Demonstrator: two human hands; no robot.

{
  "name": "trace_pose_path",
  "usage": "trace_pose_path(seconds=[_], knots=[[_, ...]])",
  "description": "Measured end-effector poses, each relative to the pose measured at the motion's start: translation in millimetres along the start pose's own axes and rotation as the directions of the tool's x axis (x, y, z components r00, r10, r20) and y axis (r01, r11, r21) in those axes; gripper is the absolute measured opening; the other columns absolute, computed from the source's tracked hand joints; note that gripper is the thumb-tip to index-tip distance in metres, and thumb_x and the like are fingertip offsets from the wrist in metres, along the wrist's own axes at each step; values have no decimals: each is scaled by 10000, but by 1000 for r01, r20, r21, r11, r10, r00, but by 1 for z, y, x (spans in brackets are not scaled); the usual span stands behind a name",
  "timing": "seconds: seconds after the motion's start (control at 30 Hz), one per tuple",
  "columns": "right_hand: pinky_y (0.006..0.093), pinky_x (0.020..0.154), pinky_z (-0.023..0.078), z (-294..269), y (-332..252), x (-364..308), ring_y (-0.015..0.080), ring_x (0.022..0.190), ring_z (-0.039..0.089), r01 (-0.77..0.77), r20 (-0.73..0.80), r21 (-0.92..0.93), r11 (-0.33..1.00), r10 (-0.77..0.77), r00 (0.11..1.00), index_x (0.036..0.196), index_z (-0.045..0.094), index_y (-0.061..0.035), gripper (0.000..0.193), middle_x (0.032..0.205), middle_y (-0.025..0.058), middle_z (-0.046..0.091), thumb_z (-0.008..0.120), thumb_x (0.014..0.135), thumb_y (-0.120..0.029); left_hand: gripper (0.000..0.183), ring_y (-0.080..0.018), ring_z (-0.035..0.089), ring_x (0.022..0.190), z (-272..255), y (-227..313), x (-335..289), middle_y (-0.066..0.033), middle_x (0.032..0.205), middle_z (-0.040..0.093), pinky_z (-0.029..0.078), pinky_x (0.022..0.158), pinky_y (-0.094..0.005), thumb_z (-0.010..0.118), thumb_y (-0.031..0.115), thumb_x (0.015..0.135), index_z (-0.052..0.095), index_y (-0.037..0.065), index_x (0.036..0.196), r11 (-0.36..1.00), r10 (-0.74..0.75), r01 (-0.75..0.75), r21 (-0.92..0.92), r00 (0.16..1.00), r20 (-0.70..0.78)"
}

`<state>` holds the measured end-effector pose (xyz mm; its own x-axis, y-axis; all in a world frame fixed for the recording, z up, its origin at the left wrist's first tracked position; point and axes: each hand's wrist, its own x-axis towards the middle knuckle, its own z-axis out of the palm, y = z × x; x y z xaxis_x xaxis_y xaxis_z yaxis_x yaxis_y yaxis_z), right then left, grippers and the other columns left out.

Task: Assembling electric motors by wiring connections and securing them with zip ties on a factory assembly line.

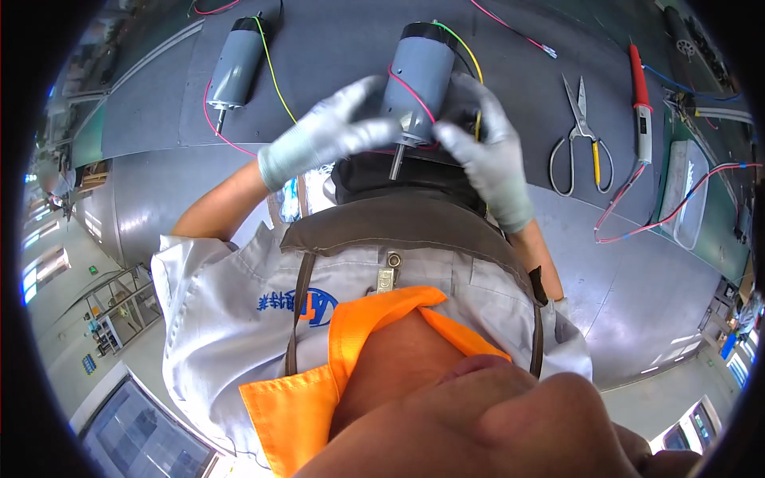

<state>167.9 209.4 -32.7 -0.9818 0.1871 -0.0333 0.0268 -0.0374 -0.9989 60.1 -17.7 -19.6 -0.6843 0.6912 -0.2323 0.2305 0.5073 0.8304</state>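
A grey cylindrical electric motor [422,73] with a black end cap lies on the dark table, its bare shaft pointing toward me. A red wire crosses its casing, and a yellow-green wire arcs from the cap down its right side. My left hand [339,127], in a pale glove, is at the motor's left with thumb and fingers spread. On the other side is my right hand [492,151], also gloved, its thumb close to the shaft end and its fingers apart. Both hands flank the motor; whether the fingertips touch it is hard to see.
A second grey motor [237,68] with red and yellow-green wires lies at the left. To the right are scissors [583,131], a red-and-white pen-like tool [642,107] with a cable, and a clear tray [685,191]. A red wire end [548,51] lies at the far side.
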Motion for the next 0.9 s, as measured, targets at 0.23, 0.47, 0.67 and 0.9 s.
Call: trace_pose_path(seconds=[0.23,0.47,0.67,0.9], knots=[[382,939,523,8,16,10,294,1018,675,143,-1,-349,926,-153,988,1380,522,-16,661,1267,187,649,773,775,-107,1076,-343,510,1313,31,25,20,-282,1458,443,469,1040,-376,861,413,760,257,-84,1498,924,-188,143,-356,978,-95],[254,572,532,6,-37,37,146,805,636,-212,158,563,798,148,976,1381,523,9,471,965,84,648,633,927,-59,793,-206,619,1112,3,11,41,-157,1203,631,512,958,-321,792,213,868,355,-76,1463,980,-66,53,-192,996,-63],[234,470,433,-1,-72,39,102,631,579,-225,449,252,941,92,889,1254,597,13,380,854,52,649,653,925,-169,552,-204,677,969,-51,5,61,-129,1123,681,568,778,-327,466,481,1031,554,8,1302,767,-168,241,-594,970,177],[440,621,552,180,-26,57,373,719,697,800,722,-263,540,-440,534,888,624,45,151,766,206,679,633,773,-52,837,-184,632,1026,-47,111,127,-89,1207,636,530,911,-421,503,752,902,560,55,1361,881,-472,438,177,797,376]])
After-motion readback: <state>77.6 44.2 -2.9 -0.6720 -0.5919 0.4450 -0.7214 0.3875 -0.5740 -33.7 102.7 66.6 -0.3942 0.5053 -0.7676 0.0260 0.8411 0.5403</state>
